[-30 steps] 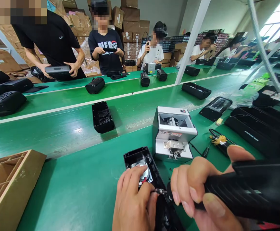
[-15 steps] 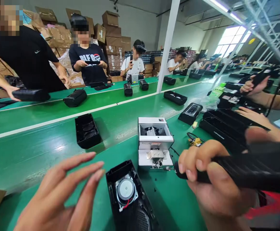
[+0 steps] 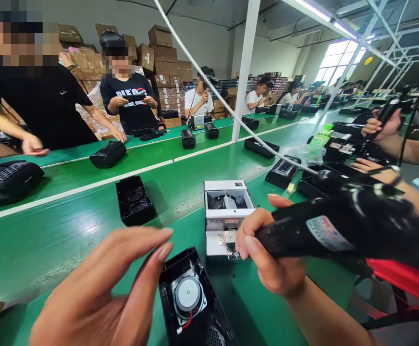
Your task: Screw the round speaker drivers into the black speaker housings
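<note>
My right hand (image 3: 270, 252) is wrapped round the black body of an electric screwdriver (image 3: 303, 230), its front end in front of a white screw feeder (image 3: 227, 218). The fingers and the near end of the tool hide the feeder's lower right, and the screwdriver's tip cannot be made out. My left hand (image 3: 101, 283) is closed in a pinch, thumb and forefinger tips together; anything between them is too small to see. Just right of it lies an open black speaker housing (image 3: 209, 307). Inside sits a round silver speaker driver (image 3: 188, 293) with red wires and a white plug.
Another open black housing (image 3: 134, 202) lies on the green bench (image 3: 87, 240) beyond my left hand. More black speakers (image 3: 108, 154) stand along the line. At right a co-worker's hand (image 3: 380, 127) holds a black tool. A white pole (image 3: 245, 72) rises mid-bench.
The screwdriver has swung up from the feeder's front right, and my right hand has moved left across it. My left thumb and forefinger have come together. A co-worker has let go of a black speaker.
</note>
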{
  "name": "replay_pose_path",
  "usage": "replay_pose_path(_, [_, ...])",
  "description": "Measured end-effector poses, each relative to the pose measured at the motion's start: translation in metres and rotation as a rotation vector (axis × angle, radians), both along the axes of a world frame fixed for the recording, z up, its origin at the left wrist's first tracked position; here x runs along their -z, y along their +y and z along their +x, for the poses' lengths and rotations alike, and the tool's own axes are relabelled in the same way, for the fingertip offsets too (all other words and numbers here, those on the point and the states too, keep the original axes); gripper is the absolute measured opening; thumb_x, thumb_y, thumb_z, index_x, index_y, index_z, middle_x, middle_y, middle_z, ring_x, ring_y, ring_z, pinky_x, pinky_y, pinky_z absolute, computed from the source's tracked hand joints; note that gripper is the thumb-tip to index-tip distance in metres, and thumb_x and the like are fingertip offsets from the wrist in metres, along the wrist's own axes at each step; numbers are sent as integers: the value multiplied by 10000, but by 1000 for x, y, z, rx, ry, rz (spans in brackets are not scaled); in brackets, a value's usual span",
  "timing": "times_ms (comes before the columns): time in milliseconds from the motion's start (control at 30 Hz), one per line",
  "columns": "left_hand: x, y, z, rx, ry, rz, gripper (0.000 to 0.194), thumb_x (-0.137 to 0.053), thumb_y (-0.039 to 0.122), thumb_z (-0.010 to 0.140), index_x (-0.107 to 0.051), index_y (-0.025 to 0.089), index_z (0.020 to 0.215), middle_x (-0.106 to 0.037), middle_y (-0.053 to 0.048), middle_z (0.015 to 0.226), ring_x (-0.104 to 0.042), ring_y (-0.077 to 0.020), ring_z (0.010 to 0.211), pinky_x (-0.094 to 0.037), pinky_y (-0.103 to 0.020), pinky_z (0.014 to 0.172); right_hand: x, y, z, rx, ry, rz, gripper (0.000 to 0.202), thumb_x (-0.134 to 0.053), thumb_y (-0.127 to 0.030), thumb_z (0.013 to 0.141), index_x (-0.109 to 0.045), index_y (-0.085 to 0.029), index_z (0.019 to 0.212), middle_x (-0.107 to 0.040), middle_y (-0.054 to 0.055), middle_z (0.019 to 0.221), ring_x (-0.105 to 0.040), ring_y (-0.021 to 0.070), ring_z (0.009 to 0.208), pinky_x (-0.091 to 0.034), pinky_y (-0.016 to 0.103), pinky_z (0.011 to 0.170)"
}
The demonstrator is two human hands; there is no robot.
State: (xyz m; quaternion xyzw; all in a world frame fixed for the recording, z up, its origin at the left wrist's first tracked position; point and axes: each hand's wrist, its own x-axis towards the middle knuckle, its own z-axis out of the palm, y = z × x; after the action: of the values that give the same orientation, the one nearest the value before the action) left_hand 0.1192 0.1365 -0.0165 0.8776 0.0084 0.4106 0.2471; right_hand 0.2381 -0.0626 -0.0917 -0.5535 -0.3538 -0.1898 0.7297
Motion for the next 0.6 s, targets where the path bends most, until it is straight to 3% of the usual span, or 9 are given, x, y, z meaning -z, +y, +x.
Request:
replay_pose_path(67, [-7,-11,38,99,-14,19,138,-658,270,966,-730,353,1049,-747,79,990,-690,-109,893,-532,-252,826,-2,2,4,-93,33,-26,514,-686,-186,933,-461,-298,1382,-573,-23,779,-572,169,586,-523,343,530])
replay_pose_path(133, [-2,-21,80,166,149,46,162,-680,240,949,-764,266,1085,-765,-3,1018,-695,-187,985,-559,-344,915,-9,5,9,-219,70,-60,468,-693,-200,937,-460,-294,1332,-556,-47,766,-546,140,555,-509,312,522])
replay_pose_path(167, [5,-24,97,188,205,61,277,-751,235,893,-757,224,1169,-770,-47,1057,-697,-240,1030,-573,-403,941,-12,7,12,-282,90,-74,427,-699,-208,936,-471,-288,1289,-550,-56,760,-534,128,542,-502,299,518])
replay_pose_path(233, [20,-26,113,196,267,64,408,-726,196,897,-701,173,1303,-730,-122,1249,-657,-297,1187,-553,-485,1039,-18,10,15,-391,154,-97,379,-710,-220,933,-488,-281,1234,-540,-72,750,-509,106,513,-484,273,499])
replay_pose_path(267, [28,-24,111,188,277,53,431,-674,196,932,-661,168,1363,-700,-137,1313,-629,-298,1246,-532,-508,1083,-19,11,14,-430,204,-118,366,-710,-221,936,-495,-280,1227,-543,-76,754,-505,98,504,-475,261,490])
replay_pose_path(367, [46,-10,66,99,277,-15,357,-522,234,1010,-660,166,1333,-635,-168,1381,-585,-294,1316,-495,-579,1134,-19,4,0,-493,377,-197,246,-699,-230,964,-535,-270,1142,-556,-69,784,-511,80,495,-454,235,470])
replay_pose_path(467, [60,1,-3,75,376,-68,188,-592,378,982,-739,283,1049,-565,-125,1456,-556,-326,1370,-514,-657,1089,-21,-11,-27,-521,482,-178,146,-695,-258,993,-555,-265,1034,-548,-55,800,-523,79,511,-458,240,480])
replay_pose_path(533, [72,0,-38,139,446,-82,175,-615,418,966,-744,322,900,-438,-47,1601,-457,-341,1469,-470,-685,1128,-27,-18,-46,-517,487,-101,280,-707,-269,994,-553,-333,1220,-539,-57,785,-526,93,506,-450,247,465])
replay_pose_path(600, [86,-6,-56,219,452,-42,157,-667,433,933,-761,343,845,-307,30,1693,-331,-371,1547,-411,-709,1169,-35,-19,-62,-480,446,-22,563,-705,-280,1001,-410,-433,1456,-541,-59,778,-541,115,503,-461,268,458])
